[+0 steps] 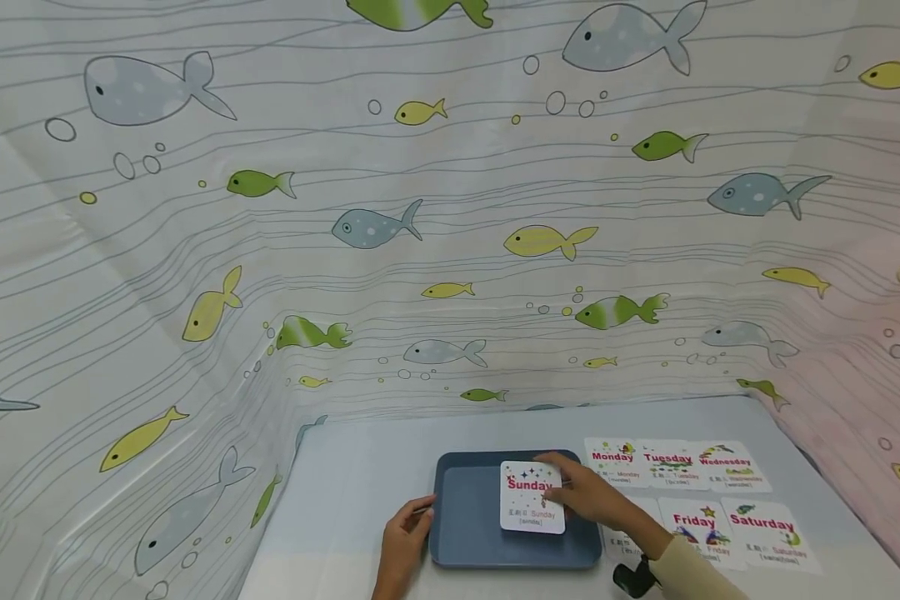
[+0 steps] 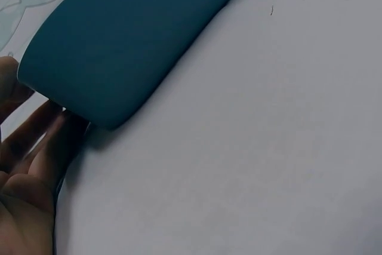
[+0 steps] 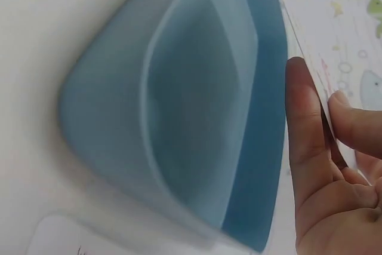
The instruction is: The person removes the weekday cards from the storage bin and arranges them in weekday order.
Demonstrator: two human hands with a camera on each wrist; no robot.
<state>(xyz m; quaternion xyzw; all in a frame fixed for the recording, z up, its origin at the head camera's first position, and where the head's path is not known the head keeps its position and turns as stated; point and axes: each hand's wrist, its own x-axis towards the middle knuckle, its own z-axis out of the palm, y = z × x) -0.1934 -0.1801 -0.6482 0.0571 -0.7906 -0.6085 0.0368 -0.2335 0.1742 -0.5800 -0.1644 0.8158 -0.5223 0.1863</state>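
My right hand [image 1: 592, 493] pinches a white card [image 1: 521, 518] printed "Sunday" by its right edge, over the right half of a blue tray [image 1: 468, 546]. Thumb and fingers [image 3: 307, 111] lie on opposite faces of the card, which appears nearly edge-on in the right wrist view. My left hand [image 1: 405, 537] is at the tray's left side and holds it by the edge with bent fingers. Seen from the left wrist, those fingers reach round the tray's end wall, partly hidden behind it.
Right of the tray lie two rows of day cards: Monday [image 1: 612, 458], Tuesday [image 1: 667, 460] and Wednesday [image 1: 726, 462] behind, Friday [image 1: 693, 521] and Saturday [image 1: 761, 521] in front. My right forearm partly covers another card [image 1: 621, 546]. A fish-patterned cloth [image 1: 450, 317] surrounds the white table [image 1: 345, 483].
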